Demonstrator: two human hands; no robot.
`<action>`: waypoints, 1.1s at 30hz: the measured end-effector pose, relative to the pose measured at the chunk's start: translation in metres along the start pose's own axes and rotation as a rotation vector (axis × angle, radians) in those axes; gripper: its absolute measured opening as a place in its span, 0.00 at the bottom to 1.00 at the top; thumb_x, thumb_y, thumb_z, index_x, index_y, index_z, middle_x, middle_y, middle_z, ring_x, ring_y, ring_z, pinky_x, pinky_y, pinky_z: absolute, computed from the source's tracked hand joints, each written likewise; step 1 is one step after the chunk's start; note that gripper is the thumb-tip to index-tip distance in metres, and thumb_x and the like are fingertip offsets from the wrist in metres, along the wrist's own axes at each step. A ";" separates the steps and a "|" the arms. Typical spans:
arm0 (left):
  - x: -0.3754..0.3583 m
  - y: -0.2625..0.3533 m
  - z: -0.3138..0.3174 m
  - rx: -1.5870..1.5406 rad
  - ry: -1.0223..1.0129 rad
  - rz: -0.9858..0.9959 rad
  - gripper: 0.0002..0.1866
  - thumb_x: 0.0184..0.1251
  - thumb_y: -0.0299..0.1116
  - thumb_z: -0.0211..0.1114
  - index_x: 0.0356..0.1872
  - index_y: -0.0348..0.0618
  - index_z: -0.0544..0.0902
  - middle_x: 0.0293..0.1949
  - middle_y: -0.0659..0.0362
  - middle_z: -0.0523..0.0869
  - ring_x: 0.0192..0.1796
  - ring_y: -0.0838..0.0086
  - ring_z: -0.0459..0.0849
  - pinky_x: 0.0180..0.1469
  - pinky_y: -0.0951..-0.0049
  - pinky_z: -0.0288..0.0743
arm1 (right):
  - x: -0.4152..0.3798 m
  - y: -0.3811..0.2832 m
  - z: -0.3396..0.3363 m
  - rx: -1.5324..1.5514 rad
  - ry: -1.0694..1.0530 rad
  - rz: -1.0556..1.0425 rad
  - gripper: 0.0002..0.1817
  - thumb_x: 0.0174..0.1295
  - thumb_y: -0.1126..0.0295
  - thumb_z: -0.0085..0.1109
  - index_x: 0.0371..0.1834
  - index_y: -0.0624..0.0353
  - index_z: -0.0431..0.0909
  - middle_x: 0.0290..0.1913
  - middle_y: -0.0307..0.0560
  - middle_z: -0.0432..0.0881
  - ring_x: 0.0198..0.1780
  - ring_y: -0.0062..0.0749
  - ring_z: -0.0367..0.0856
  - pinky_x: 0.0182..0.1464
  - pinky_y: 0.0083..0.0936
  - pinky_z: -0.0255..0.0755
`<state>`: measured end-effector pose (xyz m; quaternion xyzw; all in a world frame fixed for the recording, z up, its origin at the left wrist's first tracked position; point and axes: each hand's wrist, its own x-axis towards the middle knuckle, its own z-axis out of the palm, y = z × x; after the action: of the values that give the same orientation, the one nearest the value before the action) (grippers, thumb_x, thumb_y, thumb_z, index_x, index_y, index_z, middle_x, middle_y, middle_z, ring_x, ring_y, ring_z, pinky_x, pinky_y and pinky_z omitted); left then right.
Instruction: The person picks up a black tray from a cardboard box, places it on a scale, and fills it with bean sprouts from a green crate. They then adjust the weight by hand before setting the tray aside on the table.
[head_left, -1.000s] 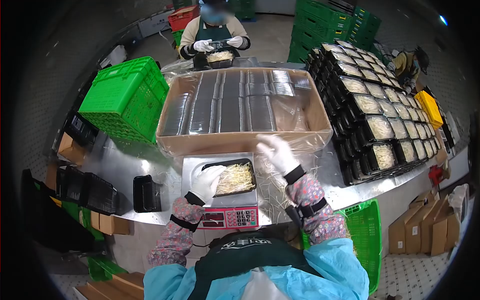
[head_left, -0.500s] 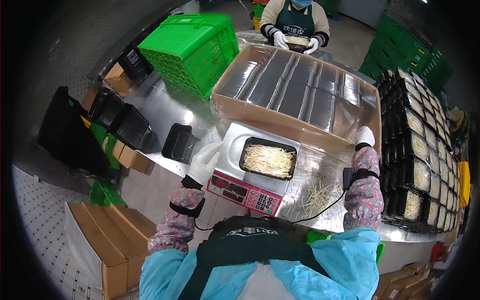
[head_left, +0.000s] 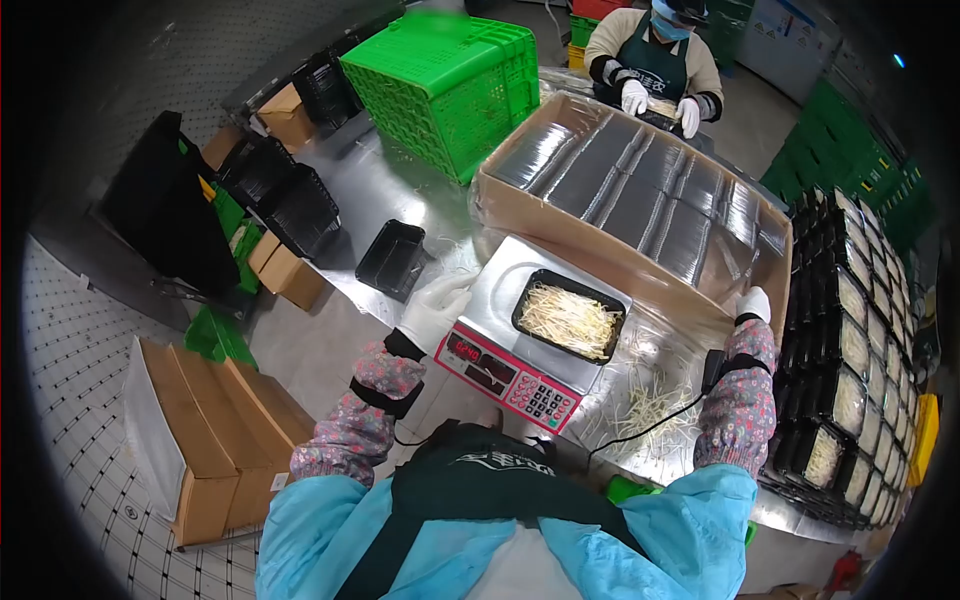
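Observation:
My left hand point(head_left: 436, 312), in a white glove, rests at the left edge of a red and silver scale point(head_left: 510, 385), its fingers extended and holding nothing. On the scale's plate sits a black tray point(head_left: 568, 316) filled with pale bean sprouts, and red digits glow on its display. At the near right corner of a large cardboard box point(head_left: 600, 252), my gloved right hand point(head_left: 753, 304) touches the rim; its fingers are partly hidden, and I cannot tell their grip. Plastic-wrapped stacks of black trays point(head_left: 610, 185) fill the box. Left of the scale lies an empty black tray point(head_left: 391, 258).
Loose sprouts point(head_left: 655, 410) and a black cable lie right of the scale. Filled trays point(head_left: 850, 350) are stacked at the far right. A green crate point(head_left: 450, 100) stands behind. Across the table, a person point(head_left: 655, 70) holds a tray. Cardboard boxes point(head_left: 220, 440) stand at lower left.
The view has shifted, moving the table items rightward and down in the frame. My left hand remains beside the scale and my right at the box corner. The person opposite has lowered the tray.

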<state>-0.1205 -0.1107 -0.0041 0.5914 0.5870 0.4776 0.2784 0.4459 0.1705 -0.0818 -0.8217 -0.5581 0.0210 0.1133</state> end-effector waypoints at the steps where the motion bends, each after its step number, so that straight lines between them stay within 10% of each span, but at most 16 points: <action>1: -0.004 -0.006 0.002 -0.047 0.001 -0.001 0.16 0.66 0.24 0.61 0.54 0.36 0.81 0.51 0.54 0.83 0.55 0.71 0.81 0.58 0.74 0.73 | -0.011 -0.005 -0.015 -0.041 0.021 -0.003 0.15 0.57 0.62 0.58 0.42 0.60 0.83 0.44 0.62 0.83 0.51 0.54 0.82 0.52 0.44 0.75; 7: 0.005 -0.025 0.037 0.317 -0.046 0.247 0.15 0.58 0.31 0.69 0.48 0.43 0.84 0.48 0.53 0.83 0.48 0.61 0.82 0.52 0.68 0.76 | -0.008 0.017 -0.058 -0.130 0.189 -0.004 0.14 0.62 0.62 0.51 0.41 0.56 0.83 0.41 0.57 0.85 0.46 0.52 0.84 0.47 0.43 0.78; 12: 0.042 -0.013 0.082 0.517 -0.157 0.480 0.09 0.55 0.34 0.68 0.37 0.46 0.86 0.42 0.58 0.83 0.50 0.61 0.78 0.57 0.61 0.70 | -0.065 0.039 -0.113 0.498 0.471 -0.142 0.13 0.65 0.65 0.58 0.50 0.57 0.82 0.42 0.49 0.87 0.44 0.33 0.86 0.47 0.29 0.76; 15: 0.056 -0.013 0.085 0.469 -0.165 0.525 0.06 0.54 0.34 0.69 0.32 0.46 0.85 0.41 0.58 0.83 0.50 0.62 0.78 0.56 0.62 0.70 | -0.109 0.062 -0.127 1.057 0.397 -0.184 0.13 0.68 0.72 0.56 0.53 0.64 0.79 0.45 0.44 0.86 0.44 0.24 0.82 0.44 0.19 0.76; 23: 0.049 -0.003 0.121 0.415 -0.203 0.556 0.09 0.55 0.33 0.68 0.37 0.46 0.85 0.40 0.59 0.83 0.46 0.62 0.80 0.52 0.60 0.72 | -0.234 0.037 -0.139 1.315 0.209 -0.156 0.14 0.67 0.73 0.58 0.55 0.64 0.78 0.36 0.40 0.85 0.31 0.14 0.79 0.29 0.08 0.68; 29: 0.060 0.025 0.063 -0.179 -0.230 0.274 0.14 0.69 0.23 0.54 0.53 0.35 0.81 0.48 0.51 0.84 0.54 0.69 0.81 0.57 0.72 0.75 | -0.278 -0.028 -0.144 1.617 -0.012 -0.056 0.16 0.67 0.72 0.58 0.56 0.65 0.77 0.37 0.44 0.85 0.29 0.18 0.80 0.30 0.12 0.73; 33: 0.066 0.051 0.048 -1.034 -0.418 -0.074 0.28 0.73 0.33 0.58 0.70 0.35 0.62 0.53 0.46 0.81 0.52 0.66 0.83 0.46 0.72 0.82 | -0.301 -0.108 -0.132 1.696 -0.166 -0.167 0.16 0.65 0.72 0.60 0.54 0.67 0.77 0.37 0.46 0.86 0.32 0.21 0.83 0.33 0.14 0.77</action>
<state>-0.0653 -0.0438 0.0383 0.4390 0.2292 0.5658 0.6593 0.2554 -0.0905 0.0417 -0.4111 -0.4189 0.4833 0.6496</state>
